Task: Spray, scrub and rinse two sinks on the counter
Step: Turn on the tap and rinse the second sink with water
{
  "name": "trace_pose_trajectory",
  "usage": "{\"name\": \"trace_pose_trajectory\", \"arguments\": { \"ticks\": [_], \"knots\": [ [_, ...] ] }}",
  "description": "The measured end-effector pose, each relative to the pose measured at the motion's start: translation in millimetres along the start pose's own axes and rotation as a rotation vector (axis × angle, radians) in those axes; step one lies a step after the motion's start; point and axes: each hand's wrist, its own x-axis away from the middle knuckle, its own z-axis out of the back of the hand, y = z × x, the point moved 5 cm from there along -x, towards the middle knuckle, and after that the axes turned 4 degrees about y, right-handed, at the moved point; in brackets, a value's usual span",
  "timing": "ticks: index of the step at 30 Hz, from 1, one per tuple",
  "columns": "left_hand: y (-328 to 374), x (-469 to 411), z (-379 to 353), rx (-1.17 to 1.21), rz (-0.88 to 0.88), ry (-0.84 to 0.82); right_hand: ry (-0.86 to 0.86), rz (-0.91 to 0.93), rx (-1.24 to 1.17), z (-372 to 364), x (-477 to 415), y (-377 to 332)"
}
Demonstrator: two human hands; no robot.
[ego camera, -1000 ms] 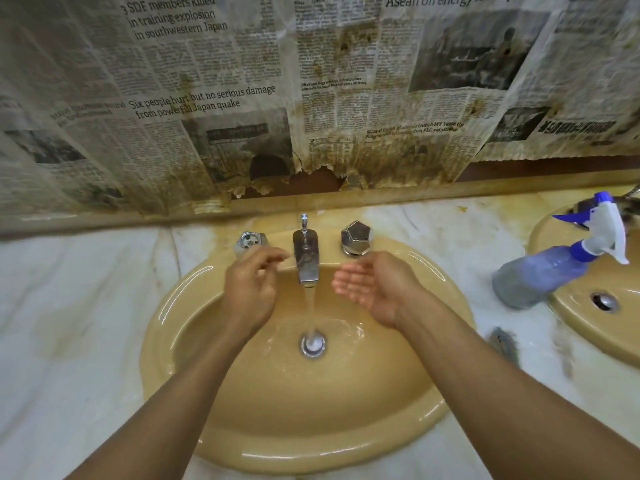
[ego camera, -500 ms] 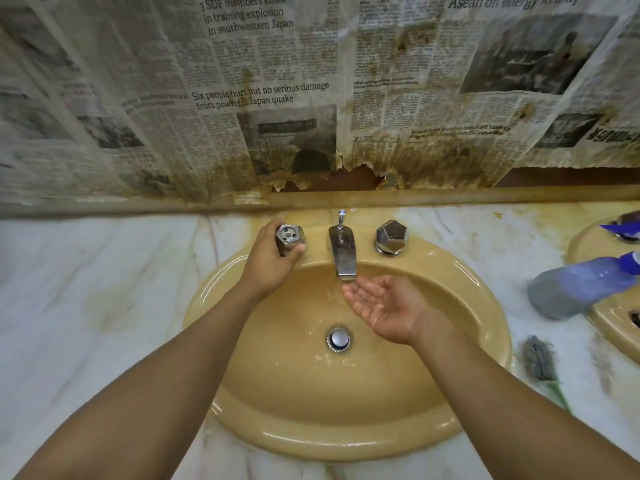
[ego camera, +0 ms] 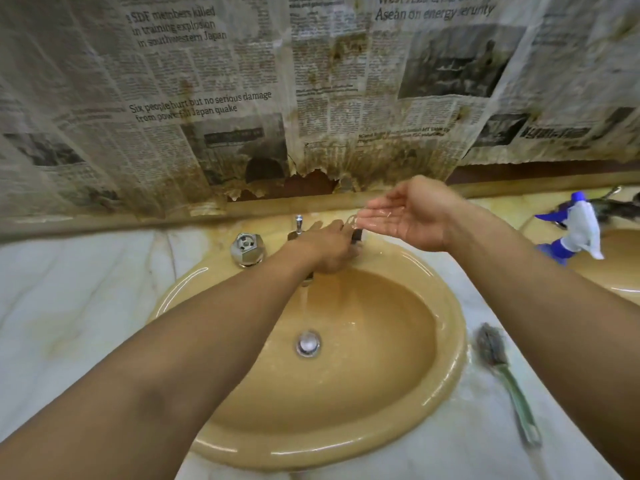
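A yellow sink is set in a marble counter, and a thin stream of water falls from its tap toward the drain. My left hand reaches across the tap spout, its fingers wrapped over the right tap knob, which is mostly hidden and blurred. Just above that knob hovers my right hand, palm up and cupped, with a little water in it. The left tap knob stands free. At the far right is the edge of a second yellow sink.
A green-handled scrub brush lies on the wet counter right of the sink. A spray bottle with a blue and white head lies across the second sink's rim. Stained newspaper covers the wall behind. White marble counter spreads left.
My left hand let go of the left knob and crossed over the spout to the right knob. My right hand rose from under the spout, carrying water. The tap runs again.
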Motion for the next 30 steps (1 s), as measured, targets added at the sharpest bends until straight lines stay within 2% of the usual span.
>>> {"name": "trace_pose_trajectory", "arguments": {
  "ticks": [1, 6, 9, 11, 14, 15, 18, 21, 22, 25, 26, 30],
  "knots": [
    [5, -6, -7, -0.065, 0.015, -0.004, 0.017, 0.029, 0.069, 4, 2, -6],
    [25, -16, -6, -0.394, -0.017, 0.274, 0.136, 0.135, 0.289, 42, 3, -14],
    [50, -22, -24, -0.465, -0.163, 0.265, 0.121, 0.097, 0.321, 57, 4, -3],
    [63, -29, -32, -0.421, -0.091, 0.240, 0.102, 0.082, 0.286, 67, 6, 3],
    [79, -39, -49, -0.516, 0.039, 0.254, 0.109, 0.105, 0.221, 86, 8, 3],
    [86, -40, -63, -0.476, 0.042, 0.225, 0.117, 0.117, 0.202, 92, 9, 2],
    [110, -32, -92, -0.125, -0.006, 0.212, 0.144, 0.148, 0.130, 110, 12, 2],
    [120, -25, -97, -0.134, -0.234, 0.174, 0.130, 0.152, 0.090, 121, 16, 8],
    [114, -29, -94, -0.149, -0.236, 0.166, 0.122, 0.148, 0.088, 123, 17, 11],
    [102, -33, -88, -0.130, -0.079, 0.216, 0.112, 0.150, 0.096, 129, 22, 15],
    [110, -26, -94, -0.115, -0.108, 0.217, 0.111, 0.155, 0.096, 129, 23, 14],
    [154, 23, -125, -0.056, -0.451, 0.239, 0.107, 0.156, 0.117, 121, 27, 15]
  ]
}}
